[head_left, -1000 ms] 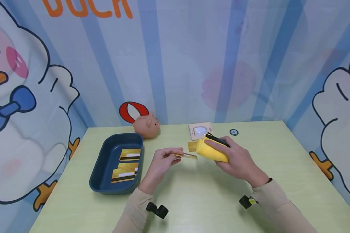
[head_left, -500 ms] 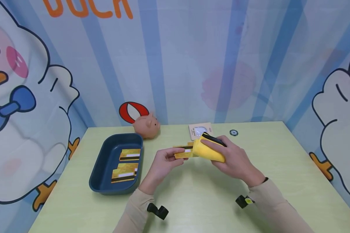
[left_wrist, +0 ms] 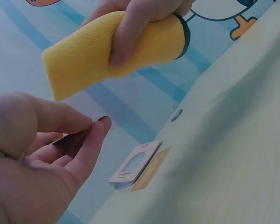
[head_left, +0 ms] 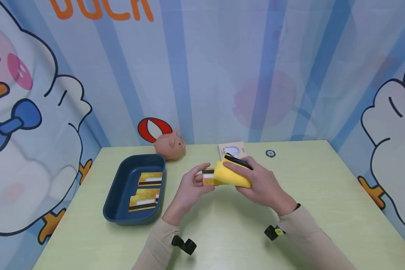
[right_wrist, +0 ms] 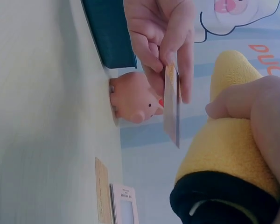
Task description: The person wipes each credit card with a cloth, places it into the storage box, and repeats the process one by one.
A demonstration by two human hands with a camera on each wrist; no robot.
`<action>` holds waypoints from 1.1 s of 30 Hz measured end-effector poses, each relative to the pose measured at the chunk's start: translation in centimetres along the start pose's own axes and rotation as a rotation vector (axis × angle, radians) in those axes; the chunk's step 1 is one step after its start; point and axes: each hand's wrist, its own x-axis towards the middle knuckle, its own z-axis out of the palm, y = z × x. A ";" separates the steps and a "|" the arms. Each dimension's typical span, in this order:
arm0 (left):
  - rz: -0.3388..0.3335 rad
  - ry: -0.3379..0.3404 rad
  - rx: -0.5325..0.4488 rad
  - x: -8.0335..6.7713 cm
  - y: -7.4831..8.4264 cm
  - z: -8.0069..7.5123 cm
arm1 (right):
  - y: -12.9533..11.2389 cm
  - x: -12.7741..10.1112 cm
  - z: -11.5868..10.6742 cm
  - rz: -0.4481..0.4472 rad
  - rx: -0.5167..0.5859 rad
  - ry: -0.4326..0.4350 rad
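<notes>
My left hand (head_left: 188, 191) pinches a gold bank card (head_left: 208, 179) with a black stripe and a white strip, above the table. A folded yellow cloth (head_left: 230, 174) with a black edge is gripped in my right hand (head_left: 261, 184), thumb across it. From the head, the cloth overlaps the card's right end. Both wrist views show a gap between the cloth (left_wrist: 79, 60) and the left fingers. The right wrist view has the card (right_wrist: 171, 105) nearly edge-on, its near end between left thumb and fingers.
At left, a dark blue tray (head_left: 112, 210) contains several gold cards (head_left: 145, 197). Behind it sits a pink piggy bank (head_left: 170, 146). A pale pink package (head_left: 222, 150) lies at the back, with another gold card (left_wrist: 151, 170) beside it. A round chip (head_left: 270, 153) lies farther right.
My right hand has moved left with the cloth, which now overlaps the card from the head. The card has turned from edge-on to show its striped face.
</notes>
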 end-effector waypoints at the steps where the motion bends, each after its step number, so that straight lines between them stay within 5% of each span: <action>1: 0.004 -0.008 0.002 0.0 0.0 0.1 | -0.1 0.1 0.1 -0.005 0.003 -0.002; 13: 0.024 -0.111 0.001 -0.3 0.6 0.6 | -1.3 1.2 1.2 -0.094 -0.005 0.000; 33: 0.010 -0.064 -0.056 -0.4 0.6 0.2 | -1.7 1.0 1.8 -0.109 -0.039 -0.061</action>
